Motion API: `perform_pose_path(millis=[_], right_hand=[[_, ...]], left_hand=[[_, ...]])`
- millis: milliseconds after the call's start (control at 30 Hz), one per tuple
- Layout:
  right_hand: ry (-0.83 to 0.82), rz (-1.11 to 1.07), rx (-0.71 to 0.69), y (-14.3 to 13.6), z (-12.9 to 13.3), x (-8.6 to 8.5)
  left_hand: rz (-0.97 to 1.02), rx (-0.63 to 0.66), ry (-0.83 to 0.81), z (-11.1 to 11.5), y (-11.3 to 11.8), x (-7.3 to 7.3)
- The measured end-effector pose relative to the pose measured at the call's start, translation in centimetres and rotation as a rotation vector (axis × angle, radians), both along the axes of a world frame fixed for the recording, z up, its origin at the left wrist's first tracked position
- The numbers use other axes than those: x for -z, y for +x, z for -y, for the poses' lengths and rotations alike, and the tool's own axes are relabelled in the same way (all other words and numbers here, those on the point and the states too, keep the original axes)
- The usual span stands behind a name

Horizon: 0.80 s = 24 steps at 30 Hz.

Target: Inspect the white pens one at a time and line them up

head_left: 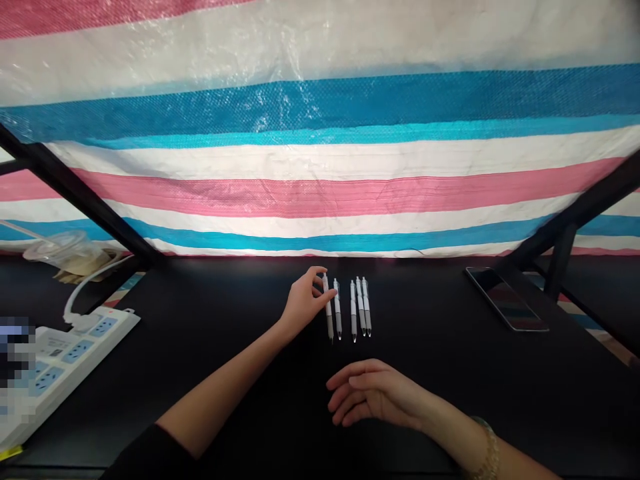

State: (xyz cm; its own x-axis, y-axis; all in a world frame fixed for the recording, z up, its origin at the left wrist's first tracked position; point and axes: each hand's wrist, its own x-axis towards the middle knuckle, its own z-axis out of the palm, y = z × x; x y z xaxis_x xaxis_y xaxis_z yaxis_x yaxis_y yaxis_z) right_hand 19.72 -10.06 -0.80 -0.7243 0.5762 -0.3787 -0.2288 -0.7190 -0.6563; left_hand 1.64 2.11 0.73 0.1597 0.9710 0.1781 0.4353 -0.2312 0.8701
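Several white pens stand out against the black table [240, 413], lying side by side with their tips towards me. My left hand [303, 300] is at the leftmost pen [329, 320], its index finger at the upper end and the thumb across the barrel. Just right of it lies a second pen [338, 310]. After a small gap come three more: one pen [353, 310], then a pair of pens [364, 308] close together. Nearer to me, my right hand [377, 393] hovers with loosely bent fingers and nothing in it.
A smartphone [505, 300] lies at the right. On the left are a white power strip [60, 350] with a plugged-in cable and a clear plastic cup [60, 248] with a straw. Black metal bars [85, 200] slope at both sides, before a striped plastic sheet [320, 160].
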Motion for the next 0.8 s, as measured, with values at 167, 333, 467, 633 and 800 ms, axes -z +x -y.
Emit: perform_pose_path(millis=[167,333,467,633,800], right_hand=[[0.408,0.219,0.052,0.4,-0.3,0.1],[1.641,0.962,0.273,1.4,-1.6,0.5],[2.076,1.246,0.199,1.3,-2.4,1.5],[2.149,1.218,0.182,1.0,-2.4,1.2],[2.106,1.092,0.226,1.3,-2.2,0.0]], left_hand=[[-0.027,0.007,-0.108,1.1,-0.6,0.9],[-0.024,0.091,-0.143,5.3,-2.0,0.9],[-0.055,0.125,-0.097,7.0,-1.9,1.1],[-0.207,0.152,0.119,7.1,-1.3,1.6],[-0.361,0.205,0.216,7.1,-1.3,1.5]])
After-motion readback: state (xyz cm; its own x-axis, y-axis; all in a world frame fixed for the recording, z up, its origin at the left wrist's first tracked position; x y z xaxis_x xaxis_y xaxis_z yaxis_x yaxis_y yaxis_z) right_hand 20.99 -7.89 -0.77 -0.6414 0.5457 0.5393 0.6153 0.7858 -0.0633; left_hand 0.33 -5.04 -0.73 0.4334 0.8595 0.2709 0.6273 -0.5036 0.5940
